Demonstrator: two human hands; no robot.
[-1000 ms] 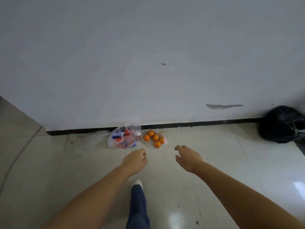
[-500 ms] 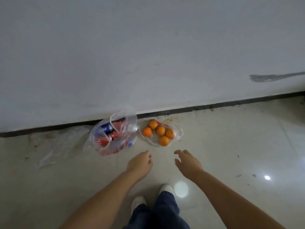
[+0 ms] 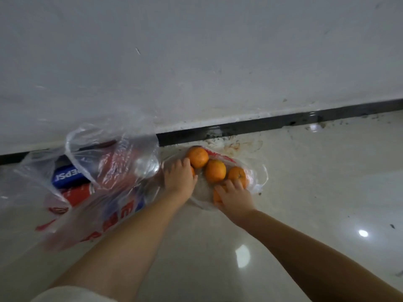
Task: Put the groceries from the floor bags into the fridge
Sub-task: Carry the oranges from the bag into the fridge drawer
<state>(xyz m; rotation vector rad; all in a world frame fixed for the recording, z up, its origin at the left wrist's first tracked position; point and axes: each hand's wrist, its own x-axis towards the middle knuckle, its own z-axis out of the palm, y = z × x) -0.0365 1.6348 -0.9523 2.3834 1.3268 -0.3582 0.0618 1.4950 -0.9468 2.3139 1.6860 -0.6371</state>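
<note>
Both hands down in the open orange bag (image 3: 260, 182) on the floor: left hand (image 3: 179, 178) curled over a mostly hidden orange, fingertips against the top orange (image 3: 198, 157); right hand (image 3: 234, 195) cupped over the near orange (image 3: 217, 197). Firm grip or just resting, cannot tell. Between and beyond the hands, two more oranges (image 3: 215, 170). Fruit looks firm, round, likely to roll; film thin and slippery, so take the handles or whole fruit. Left of left hand: drinks bag (image 3: 104, 171), probably heavier.
</note>
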